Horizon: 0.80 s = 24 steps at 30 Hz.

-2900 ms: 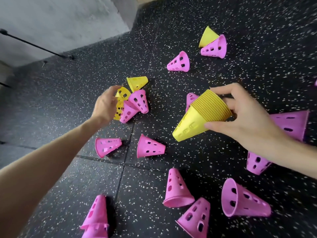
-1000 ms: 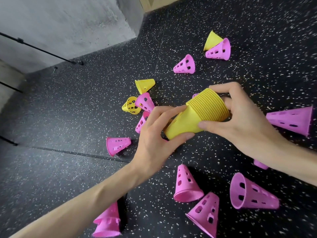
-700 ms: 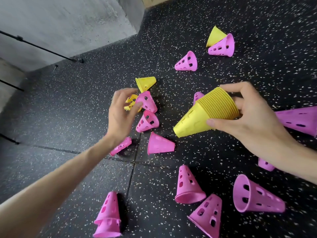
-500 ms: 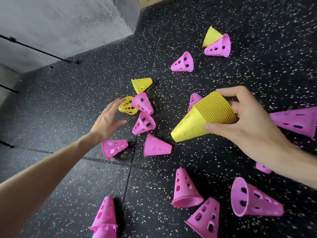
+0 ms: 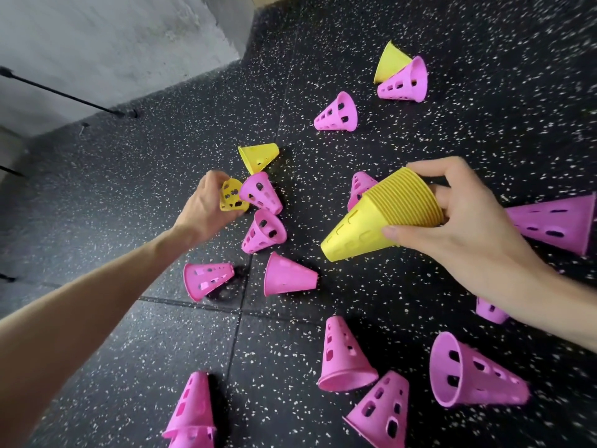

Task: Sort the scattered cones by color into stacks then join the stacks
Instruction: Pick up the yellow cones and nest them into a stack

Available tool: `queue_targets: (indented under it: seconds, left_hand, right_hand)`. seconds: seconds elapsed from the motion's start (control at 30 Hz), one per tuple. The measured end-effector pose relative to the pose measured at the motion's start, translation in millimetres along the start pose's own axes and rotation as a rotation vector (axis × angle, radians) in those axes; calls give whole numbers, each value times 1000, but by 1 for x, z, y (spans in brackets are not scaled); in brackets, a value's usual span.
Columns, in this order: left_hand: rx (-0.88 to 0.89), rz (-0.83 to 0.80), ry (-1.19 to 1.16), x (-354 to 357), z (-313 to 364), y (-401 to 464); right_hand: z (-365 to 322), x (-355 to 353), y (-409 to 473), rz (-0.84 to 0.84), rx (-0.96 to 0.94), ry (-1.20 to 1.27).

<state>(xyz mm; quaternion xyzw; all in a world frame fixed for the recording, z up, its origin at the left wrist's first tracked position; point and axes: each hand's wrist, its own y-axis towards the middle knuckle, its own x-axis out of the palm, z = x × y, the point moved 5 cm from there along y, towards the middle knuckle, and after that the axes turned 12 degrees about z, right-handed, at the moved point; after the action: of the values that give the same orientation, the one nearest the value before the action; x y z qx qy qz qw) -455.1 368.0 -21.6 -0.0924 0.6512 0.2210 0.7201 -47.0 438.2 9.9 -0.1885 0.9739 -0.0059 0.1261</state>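
Right hand (image 5: 465,227) gripping yellow cone stack (image 5: 381,218) above speckled floor (image 5: 484,140), left hand (image 5: 206,208) at its nine o'clock, fingers curled around single yellow cone (image 5: 233,195), pink cones (image 5: 261,192) scattered around

The left hand (image 5: 206,206) reaches far forward on an outstretched arm, fingers curled — gripping a small yellow cone (image 5: 232,195). The right hand (image 5: 458,221) grips the yellow stack (image 5: 381,218) — thumb below, fingers above.

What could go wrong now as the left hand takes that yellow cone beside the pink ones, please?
The left hand grips a yellow cone touching a pink cone; lifting may drag or roll it. The right hand holds the yellow stack tilted by its wide end; it could slip or separate.
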Motion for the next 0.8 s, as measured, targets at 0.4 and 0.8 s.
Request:
queue_targets:
  seconds: [0.4,0.8]
  left_hand:
    - [44,373,-470,-66,109,-72]
    - [130,215,-698,-80,233,-111]
  right_hand:
    - [-30,-36,20,179,-70,73]
    - [-53,-73,-9,149,-91,100]
